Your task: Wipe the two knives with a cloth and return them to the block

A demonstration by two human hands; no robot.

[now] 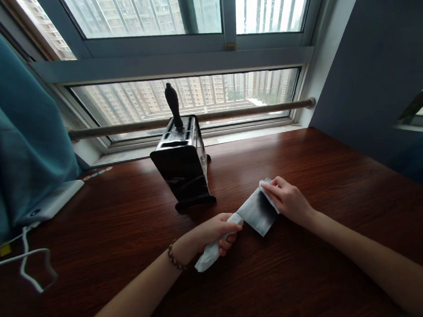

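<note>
My left hand (211, 231) is closed around the handle end of a cleaver. White tissue (208, 257) wraps that end and sticks out below my fingers; the handle itself is hidden. The cleaver's broad grey blade (256, 214) points up and to the right, low over the table. My right hand (291, 201) pinches a folded white tissue (268, 193) against the far end of the blade. Beyond my hands stands a black and silver knife block (181, 173). One dark-handled tool (173, 105) rises upright from its top slots.
The reddish-brown wooden table (307, 155) reaches a window with a horizontal rail (244, 111). At left, a white power strip (52, 202) and white cables (27, 253) lie near a blue curtain (18, 116). A dark wall (371, 80) borders the right.
</note>
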